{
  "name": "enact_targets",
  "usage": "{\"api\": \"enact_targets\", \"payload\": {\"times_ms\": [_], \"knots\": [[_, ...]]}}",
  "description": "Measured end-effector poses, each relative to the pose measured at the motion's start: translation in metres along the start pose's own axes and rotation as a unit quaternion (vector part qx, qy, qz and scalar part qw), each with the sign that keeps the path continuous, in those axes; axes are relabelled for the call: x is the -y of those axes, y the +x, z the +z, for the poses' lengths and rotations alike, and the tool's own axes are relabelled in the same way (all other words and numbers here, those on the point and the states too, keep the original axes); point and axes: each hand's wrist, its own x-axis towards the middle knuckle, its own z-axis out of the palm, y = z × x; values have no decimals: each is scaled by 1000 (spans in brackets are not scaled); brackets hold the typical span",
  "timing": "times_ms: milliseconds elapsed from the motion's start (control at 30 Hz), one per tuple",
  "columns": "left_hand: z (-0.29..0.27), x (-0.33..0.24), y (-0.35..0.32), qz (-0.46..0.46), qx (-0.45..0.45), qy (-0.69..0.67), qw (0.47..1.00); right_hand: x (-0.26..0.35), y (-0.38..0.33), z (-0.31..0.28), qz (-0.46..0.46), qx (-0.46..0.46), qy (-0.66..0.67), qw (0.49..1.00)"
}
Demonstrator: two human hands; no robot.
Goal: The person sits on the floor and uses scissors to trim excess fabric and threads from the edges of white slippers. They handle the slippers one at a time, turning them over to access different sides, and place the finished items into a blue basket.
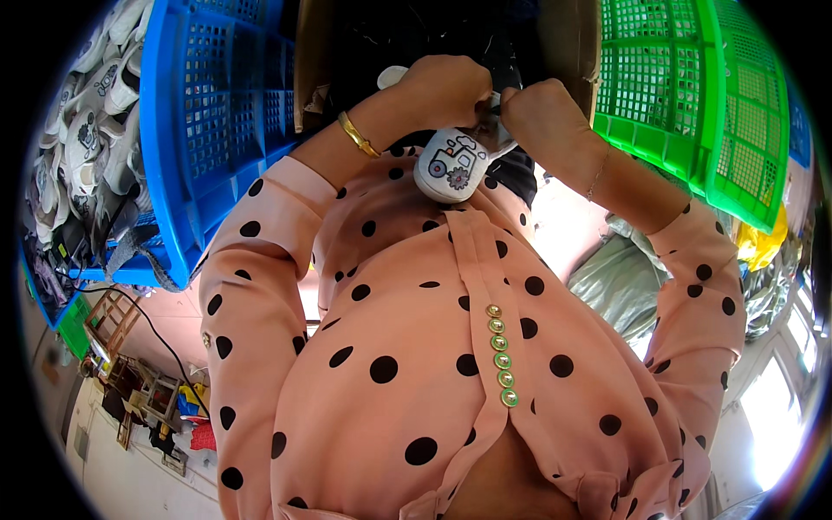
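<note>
A small white shoe with a gear-and-machine picture on its toe hangs in front of my body, toe towards me. My left hand, with a gold bracelet at the wrist, is closed at the shoe's far end. Beside it my right hand is closed too, pinching the edge of the shoe's opening near a pale strap-like part. The fingertips of both hands are mostly hidden. Just left of my left hand, a white rounded piece shows against the dark background; its kind I cannot make out.
A blue plastic crate stands at the left, with a heap of similar white shoes beyond it. Green crates are at the right. An open cardboard box lies ahead of my hands. Grey plastic sacks sit below the green crates.
</note>
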Motion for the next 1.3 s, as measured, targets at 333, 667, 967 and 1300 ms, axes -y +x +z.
{"api": "enact_targets", "payload": {"times_ms": [333,667,967,1300], "knots": [[-1,-3,-1,2,-5,0,1000,6,1,-1,28,6,25,999],[3,-4,-1,-13,3,6,1000,17,8,5,66,24,75,995],[21,24,-26,-65,-120,-366,920,7,-10,0,62,-20,83,994],[22,22,-44,-134,-224,-470,843,21,-29,34,229,22,781,580]]}}
